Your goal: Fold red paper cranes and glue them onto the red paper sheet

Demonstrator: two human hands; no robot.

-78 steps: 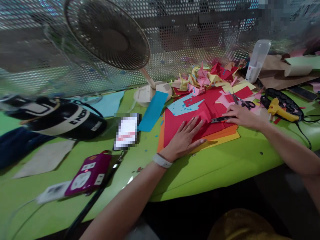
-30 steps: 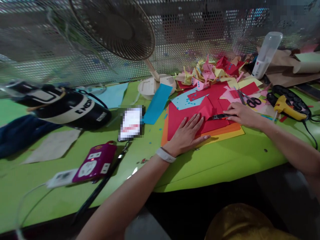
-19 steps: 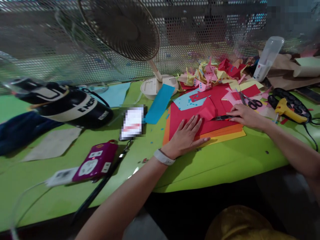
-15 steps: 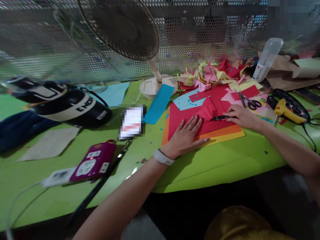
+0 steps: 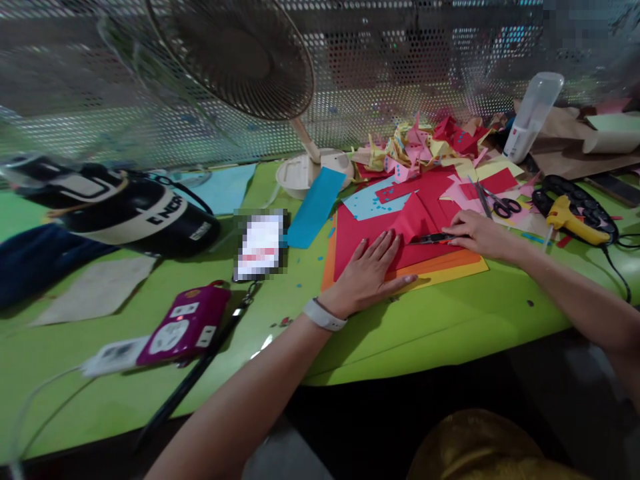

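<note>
Left to right, the worktop (image 5: 425, 333) bears one bottle (image 5: 140, 217), one fan (image 5: 230, 60), red paper (image 5: 347, 237), one pair of scissors (image 5: 506, 207) and one glue gun (image 5: 575, 223). The left hand (image 5: 373, 270) lies flat, unclenched, on the red paper; the right hand (image 5: 477, 233), fingers bent, grips one knife (image 5: 427, 239).

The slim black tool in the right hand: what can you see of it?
The slim black tool looks like a utility knife, with greyish, metallic-looking parts and a touch of red. It lies nearly level over the red paper, its thin tip pointing left; whether the tip touches is unclear. The right hand grips and hides its rear end.
</note>
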